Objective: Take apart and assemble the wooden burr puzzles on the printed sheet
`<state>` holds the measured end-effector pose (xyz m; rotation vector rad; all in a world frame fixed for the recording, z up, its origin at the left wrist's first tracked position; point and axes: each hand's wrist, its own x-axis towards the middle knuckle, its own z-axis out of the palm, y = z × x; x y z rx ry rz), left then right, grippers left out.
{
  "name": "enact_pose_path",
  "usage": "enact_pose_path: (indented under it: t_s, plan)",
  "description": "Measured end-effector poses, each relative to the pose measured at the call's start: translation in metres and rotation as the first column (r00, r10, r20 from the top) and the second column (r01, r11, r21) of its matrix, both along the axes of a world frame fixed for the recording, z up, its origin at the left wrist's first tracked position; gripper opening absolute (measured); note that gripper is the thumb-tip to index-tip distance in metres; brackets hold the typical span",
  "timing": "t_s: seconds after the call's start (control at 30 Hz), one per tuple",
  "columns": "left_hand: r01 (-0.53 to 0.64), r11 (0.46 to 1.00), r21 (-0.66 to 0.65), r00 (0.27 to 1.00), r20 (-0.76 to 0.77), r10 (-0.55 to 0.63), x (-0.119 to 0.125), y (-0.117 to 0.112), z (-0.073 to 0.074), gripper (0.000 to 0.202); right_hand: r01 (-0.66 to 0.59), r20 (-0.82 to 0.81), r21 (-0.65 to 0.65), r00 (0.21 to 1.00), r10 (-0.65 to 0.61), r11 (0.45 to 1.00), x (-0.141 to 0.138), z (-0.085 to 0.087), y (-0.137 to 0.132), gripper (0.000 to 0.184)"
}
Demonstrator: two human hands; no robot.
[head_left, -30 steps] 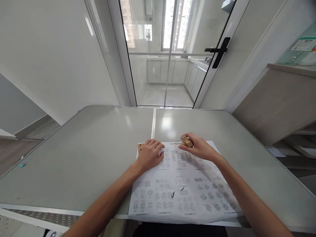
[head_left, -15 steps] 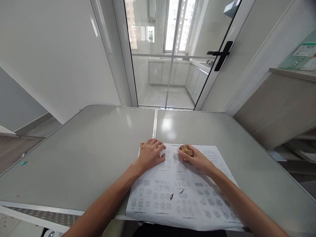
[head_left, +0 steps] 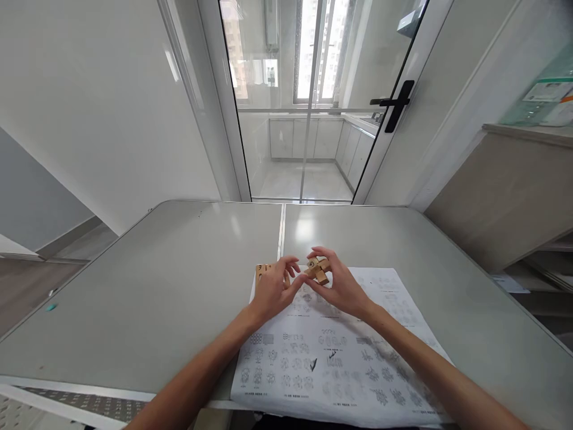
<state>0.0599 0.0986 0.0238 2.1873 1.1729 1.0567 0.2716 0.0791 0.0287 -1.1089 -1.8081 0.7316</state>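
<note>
A small wooden burr puzzle (head_left: 322, 276), made of interlocking blocks with a dark mark on one end, is raised above the top part of the paper sheet (head_left: 299, 382). My right hand (head_left: 342, 289) grips it from the right between thumb and fingers. Just left of it, my left hand (head_left: 274, 292) has its fingers curved and apart, the thumb tip reaching to the puzzle's left side; whether it touches is unclear. Partly hidden behind the left hand, several wooden puzzle pieces (head_left: 261, 272) with black marks lie at the sheet's upper left corner.
The sheet carries rows of printed line diagrams and hangs over the front edge of the grey table (head_left: 156, 298). A small teal bit (head_left: 51, 307) lies near the left edge. Beyond the table stands a glass door with a black handle (head_left: 398, 106); shelves (head_left: 528, 134) are at right.
My right hand has brought the wooden puzzle left and turned it. My left hand has lifted off the pieces and moved right toward the puzzle, exposing more of the marked pieces.
</note>
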Motion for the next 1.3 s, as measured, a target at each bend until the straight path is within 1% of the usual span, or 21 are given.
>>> enact_pose_path:
  t_s: [0.03, 0.1, 0.23, 0.3, 0.37, 0.5, 0.6, 0.67, 0.7, 0.77, 0.8, 0.87, 0.93, 0.97, 1.03, 1.07, 1.13, 1.23, 1.3]
  plan:
    - [0.003, 0.999, -0.036, 1.0, 0.028, -0.002, 0.0, -0.001, 0.0, 0.032, -0.013, 0.018, 0.008, 1.0, 0.013, 1.0, -0.002, -0.003, 0.0, 0.059]
    - [0.015, 0.999, -0.052, 0.999, 0.033, -0.014, 0.0, -0.002, 0.0, 0.033, -0.033, 0.063, 0.015, 0.998, 0.032, 0.999, -0.005, -0.009, -0.001, 0.059]
    - [0.067, 0.998, 0.017, 0.997, -0.03, -0.067, 0.002, -0.004, 0.001, 0.021, -0.06, 0.094, 0.034, 0.994, 0.056, 0.998, -0.006, -0.023, -0.001, 0.06]
    - [0.07, 0.997, 0.03, 0.997, -0.023, -0.069, 0.004, -0.003, 0.001, 0.017, -0.04, 0.067, 0.039, 0.997, 0.037, 0.998, -0.005, -0.027, -0.001, 0.06]
    - [0.05, 0.999, 0.01, 0.998, 0.023, -0.051, 0.004, -0.002, 0.0, 0.017, -0.013, 0.017, 0.035, 1.0, 0.012, 0.999, -0.004, -0.028, 0.0, 0.062]
    - [-0.022, 0.999, -0.046, 0.989, 0.147, 0.029, 0.005, 0.003, -0.002, 0.02, 0.041, -0.087, 0.051, 0.996, -0.036, 0.998, -0.003, -0.028, 0.0, 0.065]
    - [-0.058, 0.997, -0.043, 0.982, 0.177, 0.065, 0.005, 0.004, -0.001, 0.021, 0.123, -0.125, 0.11, 0.986, -0.109, 0.986, -0.004, -0.029, 0.0, 0.054]
    - [-0.06, 0.998, -0.03, 0.982, 0.176, 0.064, 0.006, 0.003, 0.0, 0.022, 0.143, -0.102, 0.12, 0.986, -0.131, 0.982, -0.004, -0.03, 0.001, 0.042]
    - [-0.062, 0.998, -0.029, 0.982, 0.177, 0.066, 0.006, 0.003, 0.0, 0.022, 0.135, -0.085, 0.106, 0.988, -0.126, 0.985, -0.004, -0.031, 0.001, 0.037]
    - [-0.061, 0.997, -0.052, 0.98, 0.188, 0.07, 0.007, 0.003, 0.001, 0.021, 0.094, -0.082, 0.033, 0.993, -0.091, 0.995, -0.005, -0.031, 0.001, 0.032]
    - [-0.057, 0.995, -0.077, 0.977, 0.199, 0.071, 0.007, 0.003, 0.001, 0.022, 0.064, -0.102, -0.016, 0.993, -0.065, 0.998, -0.005, -0.031, 0.001, 0.033]
    - [-0.038, 0.989, -0.146, 0.97, 0.231, 0.072, 0.007, 0.004, 0.0, 0.023, 0.004, -0.155, -0.095, 0.988, -0.019, 0.995, -0.005, -0.03, 0.001, 0.04]
    - [-0.005, 0.977, -0.214, 0.957, 0.283, 0.067, 0.006, 0.006, -0.001, 0.026, -0.051, -0.159, -0.128, 0.987, 0.03, 0.99, -0.004, -0.029, 0.0, 0.045]
    - [0.015, 0.97, -0.241, 0.949, 0.309, 0.062, 0.005, 0.007, -0.002, 0.028, -0.072, -0.139, -0.132, 0.989, 0.054, 0.989, -0.003, -0.029, 0.0, 0.043]
    - [0.05, 0.961, -0.272, 0.941, 0.334, 0.046, 0.004, 0.009, -0.002, 0.03, -0.096, -0.086, -0.13, 0.993, 0.085, 0.987, -0.002, -0.028, 0.0, 0.026]
    - [0.057, 0.961, -0.272, 0.944, 0.328, 0.037, 0.004, 0.01, -0.001, 0.03, -0.097, -0.067, -0.129, 0.994, 0.089, 0.987, -0.002, -0.028, -0.001, 0.019]
    - [0.042, 0.97, -0.238, 0.958, 0.284, 0.028, 0.003, 0.01, 0.001, 0.029, -0.085, -0.067, -0.129, 0.995, 0.077, 0.988, -0.003, -0.029, 0.0, 0.018]
    - [0.014, 0.988, -0.152, 0.973, 0.23, 0.022, 0.002, 0.008, 0.004, 0.025, -0.091, -0.133, -0.138, 0.988, 0.072, 0.986, -0.004, -0.029, 0.001, 0.017]
    - [0.049, 0.989, -0.143, 0.976, 0.219, -0.017, 0.002, 0.007, 0.003, 0.025, -0.111, -0.182, -0.14, 0.98, 0.085, 0.984, -0.005, -0.028, 0.002, 0.017]
